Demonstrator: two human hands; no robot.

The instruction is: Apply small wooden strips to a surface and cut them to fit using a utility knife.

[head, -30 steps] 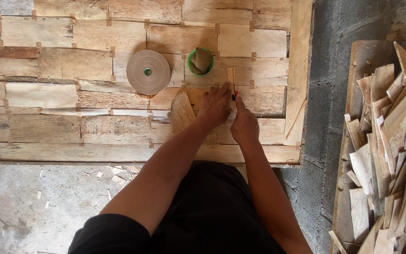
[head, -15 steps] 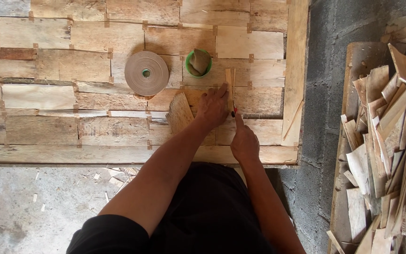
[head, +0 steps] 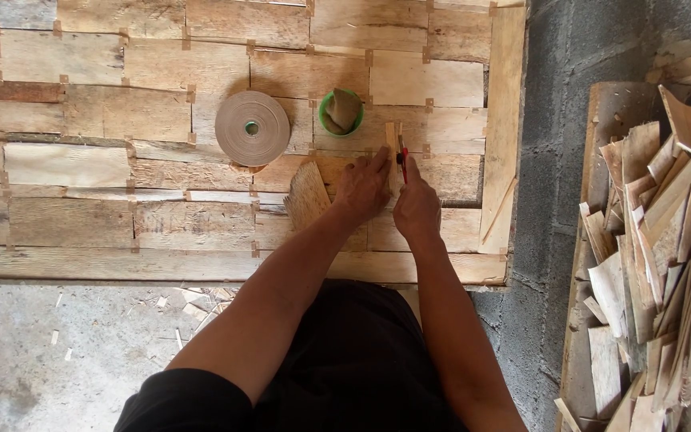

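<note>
The left hand (head: 361, 190) is pressing flat on a narrow wood strip (head: 392, 144) lying on the patchwork veneer sheet (head: 81, 168). The right hand (head: 416, 210) is gripping a red-handled cutter (head: 403, 160) just right of that strip. Beyond the strip a green cup (head: 341, 114) is sitting; a brown tape roll (head: 252, 128) is lying to its left. Loose veneer scraps (head: 649, 264) are piling up well to the right.

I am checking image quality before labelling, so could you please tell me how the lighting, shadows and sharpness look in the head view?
Head view: soft, even daylight with no glare; the tape roll casts only a faint shadow on the veneer sheet. The left hand, right hand and scrap pile are sharp, without visible motion blur. Straight board edges bow slightly near the frame's borders.
</note>
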